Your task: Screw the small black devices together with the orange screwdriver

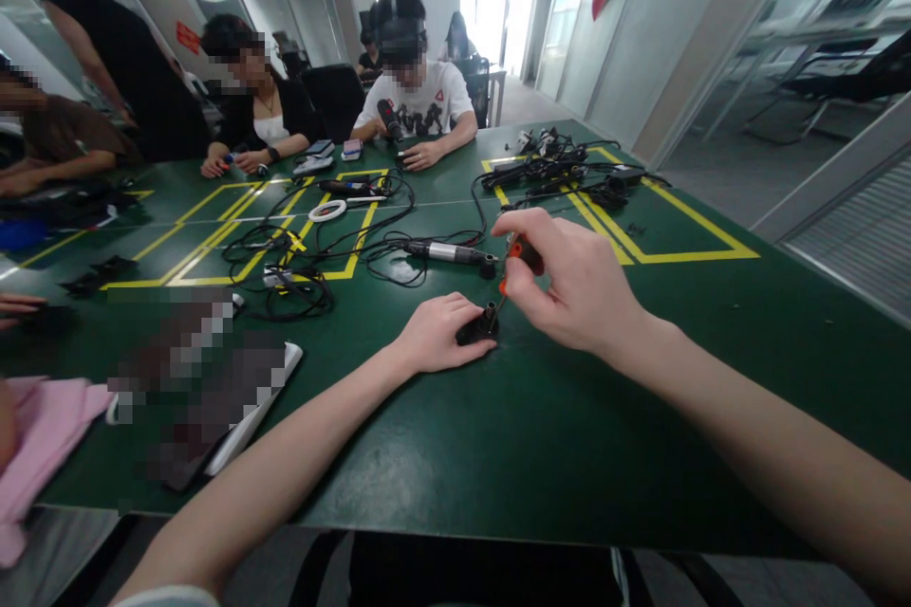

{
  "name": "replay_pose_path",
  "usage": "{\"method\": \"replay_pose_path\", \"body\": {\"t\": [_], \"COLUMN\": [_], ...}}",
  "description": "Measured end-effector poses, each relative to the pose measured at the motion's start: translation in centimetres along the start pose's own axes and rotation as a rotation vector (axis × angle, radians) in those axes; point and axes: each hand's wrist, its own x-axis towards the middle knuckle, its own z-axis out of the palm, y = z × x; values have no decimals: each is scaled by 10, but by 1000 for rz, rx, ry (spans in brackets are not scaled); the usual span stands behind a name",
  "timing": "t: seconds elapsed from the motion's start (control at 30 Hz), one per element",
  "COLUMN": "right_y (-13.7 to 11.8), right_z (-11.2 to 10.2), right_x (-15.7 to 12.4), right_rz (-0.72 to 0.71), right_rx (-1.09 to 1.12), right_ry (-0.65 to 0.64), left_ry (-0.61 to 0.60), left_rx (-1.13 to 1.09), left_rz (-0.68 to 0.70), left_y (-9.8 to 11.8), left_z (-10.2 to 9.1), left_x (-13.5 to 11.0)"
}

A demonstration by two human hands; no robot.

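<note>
My left hand [437,334] rests on the green table and grips a small black part [475,328] between thumb and fingers. A short round post sticks up from that part. Above and to the right, my right hand [569,280] is closed around the black and orange handle of a screwdriver [524,256]. Its thin shaft slants down to the black part; the tip is too small to make out. Just behind my hands lies a silver and black cylindrical tool [448,252] with a cable.
Coiled black cables [299,280] lie left of centre, near a white ring [328,211]. A heap of black cables and plugs [555,161] sits at the back right. Yellow tape [697,256] marks the green table [641,465]. Several people sit across and to the left.
</note>
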Motion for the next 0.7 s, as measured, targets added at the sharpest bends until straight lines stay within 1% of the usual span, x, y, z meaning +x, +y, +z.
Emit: {"method": "replay_pose_path", "body": {"t": [0.23,0.47,0.7], "right_y": [1,-1,-1], "right_z": [7,16,24], "right_x": [-5,-10,-10], "right_rz": [-23,-107,-61], "right_rx": [47,54,123], "right_ry": [-17,48,115], "left_ry": [-4,15,40], "left_rx": [-40,-26,-12], "left_rz": [-11,-22,-17], "left_y": [-2,-1,-2], "left_z": [3,2,0], "left_x": [-1,-3,-5]}}
